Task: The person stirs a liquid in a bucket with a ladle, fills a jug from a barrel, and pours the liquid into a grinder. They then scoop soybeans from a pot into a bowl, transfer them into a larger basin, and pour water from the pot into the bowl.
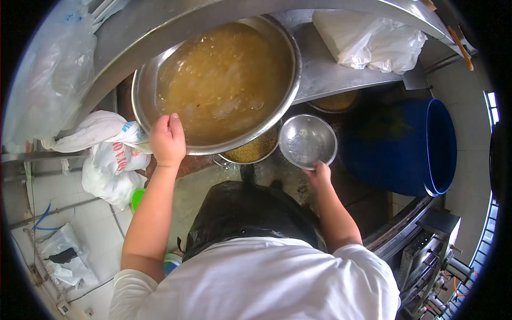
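A large steel basin (295,69) full of cloudy yellow-brown liquid with small grains floating in it fills the upper middle. My left hand (168,140) grips its near left rim, thumb on top. Lower right of the basin, my right hand (319,174) is closed on the near rim of a small steel bowl (308,141). The bowl's inside is wet and shiny, and it appears to hold no grains. Below the large basin, a pot of yellow grains (250,151) is partly hidden by the basin.
A blue barrel (441,146) lies to the right, with another grain container (336,101) behind the bowl. White plastic bags (368,42) rest on the steel shelf (341,79). A tied white sack (109,173) hangs at left above a green container (137,199). Metal machinery (426,250) stands lower right.
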Motion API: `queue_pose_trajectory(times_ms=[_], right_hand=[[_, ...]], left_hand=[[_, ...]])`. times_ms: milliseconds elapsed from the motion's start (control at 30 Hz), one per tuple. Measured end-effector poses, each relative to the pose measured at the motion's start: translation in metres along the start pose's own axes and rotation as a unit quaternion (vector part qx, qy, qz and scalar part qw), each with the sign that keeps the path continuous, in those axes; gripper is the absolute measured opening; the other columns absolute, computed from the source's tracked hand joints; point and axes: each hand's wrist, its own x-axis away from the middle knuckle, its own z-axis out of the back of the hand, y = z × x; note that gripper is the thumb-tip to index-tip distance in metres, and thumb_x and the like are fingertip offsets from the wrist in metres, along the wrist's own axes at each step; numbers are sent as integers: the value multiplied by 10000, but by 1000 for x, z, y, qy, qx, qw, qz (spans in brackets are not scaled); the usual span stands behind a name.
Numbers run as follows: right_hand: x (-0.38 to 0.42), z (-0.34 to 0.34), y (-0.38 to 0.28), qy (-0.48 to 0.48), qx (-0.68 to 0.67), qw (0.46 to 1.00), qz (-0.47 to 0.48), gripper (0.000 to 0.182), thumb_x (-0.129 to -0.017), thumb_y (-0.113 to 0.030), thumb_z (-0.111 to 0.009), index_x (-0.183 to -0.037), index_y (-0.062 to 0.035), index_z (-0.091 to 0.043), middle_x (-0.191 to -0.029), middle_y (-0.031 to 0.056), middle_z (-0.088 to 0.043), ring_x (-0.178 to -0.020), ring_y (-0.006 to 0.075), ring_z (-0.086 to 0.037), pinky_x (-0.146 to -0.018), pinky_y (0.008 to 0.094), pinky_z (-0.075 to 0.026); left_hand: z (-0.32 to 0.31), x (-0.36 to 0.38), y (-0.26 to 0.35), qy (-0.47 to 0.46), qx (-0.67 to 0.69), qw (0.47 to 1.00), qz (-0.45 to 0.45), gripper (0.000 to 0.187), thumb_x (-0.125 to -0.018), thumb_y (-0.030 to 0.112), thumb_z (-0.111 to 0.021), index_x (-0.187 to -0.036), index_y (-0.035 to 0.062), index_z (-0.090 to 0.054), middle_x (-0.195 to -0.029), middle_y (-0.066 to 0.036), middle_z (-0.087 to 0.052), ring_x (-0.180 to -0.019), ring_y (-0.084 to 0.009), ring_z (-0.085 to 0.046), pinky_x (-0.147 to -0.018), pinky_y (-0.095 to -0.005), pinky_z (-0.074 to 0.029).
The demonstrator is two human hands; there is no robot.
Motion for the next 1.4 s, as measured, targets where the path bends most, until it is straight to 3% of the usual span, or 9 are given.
queue_pose_trajectory(times_ms=[133, 267, 367, 600, 667, 733, 900, 1000, 1400], right_hand=[[53, 59, -37, -12, -33, 998, 44, 356, -917, -36, -521, -1256, 71, -504, -1142, 210, -660, -916, 349, -721, -744, 488, -676], [86, 82, -79, -70, -56, 990, 112, 370, -925, -79, -567, -1271, 47, -523, -1149, 194, -662, -971, 323, -721, -761, 484, -674], [124, 59, -109, -68, -73, 983, 153, 406, -917, -84, -577, -1294, 51, -514, -1163, 178, -664, -968, 323, -723, -749, 478, -675], [173, 8, -141, -103, -63, 957, 264, 467, -883, -62, -606, -1336, 5, -512, -1140, 129, -667, -901, 276, -725, -668, 400, -660], [180, 0, -146, -114, -56, 953, 274, 450, -879, -59, -615, -1317, -9, -525, -1104, 106, -670, -830, 244, -718, -593, 348, -621], [183, -4, -154, -118, -13, 954, 275, 429, -876, -68, -629, -1294, -25, -544, -1069, 95, -675, -783, 212, -707, -533, 324, -576], [174, -9, -160, -108, -12, 951, 289, 385, -877, -65, -630, -1254, -38, -560, -1035, 83, -675, -744, 193, -690, -512, 313, -549], [165, -6, -160, -82, 18, 952, 294, 376, -873, -48, -613, -1245, -47, -561, -1042, 81, -670, -759, 202, -691, -545, 325, -569], [151, -1, -149, -63, 63, 962, 259, 420, -853, 27, -525, -1269, -10, -558, -1134, 136, -671, -955, 285, -713, -762, 464, -635]], left_hand=[[0, 1, -6, 85, -22, 994, -68, 184, -950, 190, -674, -1024, 24, -650, -997, -149, -698, -969, -395, -602, -905, -516, -447], [3, 1, -5, 142, -66, 983, -96, 337, -921, 170, -690, -1195, -2, -596, -1239, -216, -624, -1172, -436, -531, -1043, -566, -370], [1, 7, -5, 174, -61, 983, 3, 632, -906, 145, -701, -1438, -50, -422, -1471, -373, -373, -1377, -511, -377, -1176, -585, -280], [1, 38, 6, 140, 59, 974, 166, 725, -895, 73, -710, -1481, -123, -331, -1525, -372, -330, -1441, -492, -329, -1214, -541, -251], [-11, 47, -12, 155, 142, 953, 218, 718, -901, 59, -716, -1488, -102, -336, -1493, -317, -414, -1408, -429, -414, -1186, -481, -320], [-4, 47, -3, 115, 436, 824, 344, 623, -923, 54, -700, -1444, -77, -385, -1393, -235, -534, -1294, -362, -540, -1110, -407, -409], [10, 13, -25, 40, 516, 672, 530, 442, -962, 45, -653, -1365, 46, -471, -1260, -146, -622, -1017, -326, -677, -771, -523, -567], [2, 1, -34, 49, 567, 644, 511, 441, -931, -1, -662, -1334, 38, -487, -1243, -153, -630, -1027, -332, -679, -800, -494, -583], [54, -17, -28, -56, 488, 758, 430, 391, -805, -132, -588, -1188, -59, -569, -1010, -150, -669, -877, -294, -691, -696, -425, -560]])
